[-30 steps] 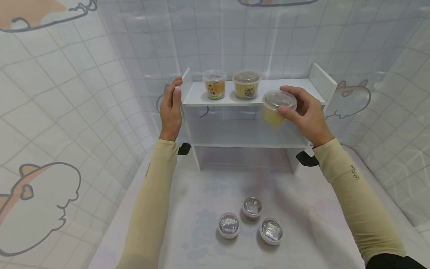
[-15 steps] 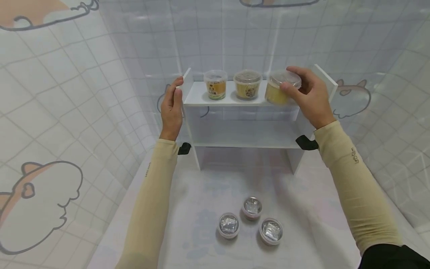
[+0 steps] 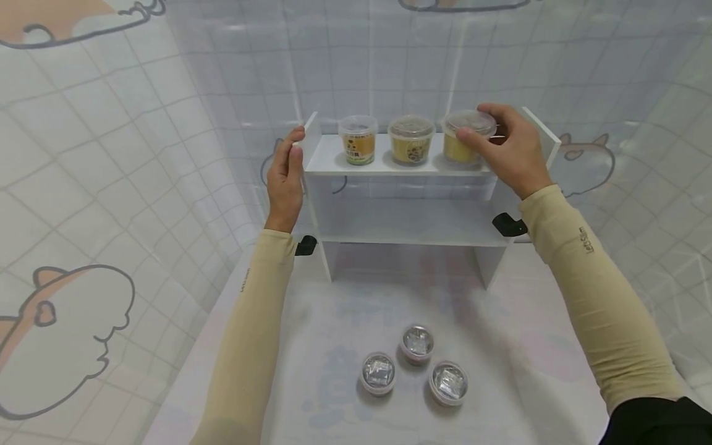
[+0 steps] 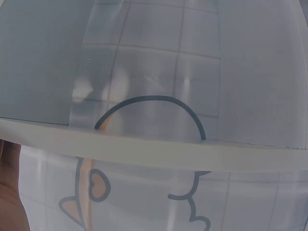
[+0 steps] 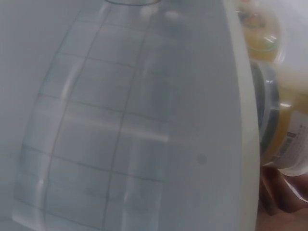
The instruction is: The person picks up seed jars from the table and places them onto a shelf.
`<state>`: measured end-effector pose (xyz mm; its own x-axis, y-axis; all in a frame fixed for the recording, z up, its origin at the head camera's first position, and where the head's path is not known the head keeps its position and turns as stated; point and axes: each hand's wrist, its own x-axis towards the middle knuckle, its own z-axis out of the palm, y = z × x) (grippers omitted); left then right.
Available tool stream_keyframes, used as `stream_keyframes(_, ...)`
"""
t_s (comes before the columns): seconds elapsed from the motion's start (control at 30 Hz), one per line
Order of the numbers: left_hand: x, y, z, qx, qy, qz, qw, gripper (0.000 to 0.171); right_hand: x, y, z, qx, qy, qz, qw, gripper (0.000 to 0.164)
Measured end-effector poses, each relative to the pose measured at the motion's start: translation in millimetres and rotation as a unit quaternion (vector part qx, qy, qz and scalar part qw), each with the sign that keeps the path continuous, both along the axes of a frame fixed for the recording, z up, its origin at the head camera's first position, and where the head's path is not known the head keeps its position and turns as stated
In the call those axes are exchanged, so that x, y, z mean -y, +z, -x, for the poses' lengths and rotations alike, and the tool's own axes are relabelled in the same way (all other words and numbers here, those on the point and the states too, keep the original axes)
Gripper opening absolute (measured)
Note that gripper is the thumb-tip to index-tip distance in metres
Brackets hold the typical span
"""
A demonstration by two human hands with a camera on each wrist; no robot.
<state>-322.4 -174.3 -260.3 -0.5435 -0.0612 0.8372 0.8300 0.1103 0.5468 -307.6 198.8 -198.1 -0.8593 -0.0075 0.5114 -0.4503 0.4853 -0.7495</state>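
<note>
In the head view a white two-tier shelf (image 3: 411,230) stands before me. My right hand (image 3: 516,151) grips a clear-lidded plastic cup with yellow contents (image 3: 458,148) between thumb and fingers, upright at the right of the top board. In the right wrist view that cup (image 5: 289,132) shows its label and base past the board's edge. Left of it stand another yellow lidded cup (image 3: 410,141) and a narrower cup with an orange label (image 3: 358,141). My left hand (image 3: 285,185) rests against the shelf's left side panel, fingers nearly straight; only part of the hand (image 4: 10,192) shows in the left wrist view.
Three small round lidded cups sit on the white table in front of the shelf: a left one (image 3: 378,373), a back one (image 3: 417,343) and a right one (image 3: 448,383). Tile-patterned sheeting (image 3: 245,74) encloses the back and sides.
My right hand has carried the yellow cup up and back from before the shelf's edge onto the right of the top board. My left hand has stayed at the side panel.
</note>
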Motion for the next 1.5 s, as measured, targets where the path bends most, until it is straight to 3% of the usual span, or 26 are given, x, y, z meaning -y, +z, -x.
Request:
stream_keyframes(0.23,0.1,-1.1,0.1,0.002,0.001,0.000,1.0000,0.032,-1.8,-0.6,10.4,0.015,-0.043,-0.056,0.997,0.070)
stream_keyframes(0.53,-0.3,-0.3,0.6,0.001,0.000,0.005,1.0000,0.032,-4.4,-1.6,13.1,0.038,-0.053,-0.102,0.993,0.077)
stream_keyframes(0.87,-0.1,0.2,-0.3,0.003,0.010,0.006,0.9999,0.032,-5.1,-0.9,10.5,0.057,-0.049,-0.094,0.993,0.087)
stream_keyframes(1.03,-0.1,0.0,0.0,0.004,0.008,0.005,0.9999,0.032,-4.0,-0.8,4.5,0.027,-0.032,-0.061,0.997,0.087)
stream_keyframes(1.3,-0.4,-0.9,-1.1,0.006,0.000,0.000,1.0000,0.032,-3.0,-6.6,-9.4,-0.063,-0.026,-0.045,0.997,0.080)
stream_keyframes(1.5,-1.1,-0.6,-0.6,0.004,-0.001,-0.005,1.0000,0.032,-1.8,-10.2,-30.8,-0.094,-0.033,-0.009,0.995,0.073)
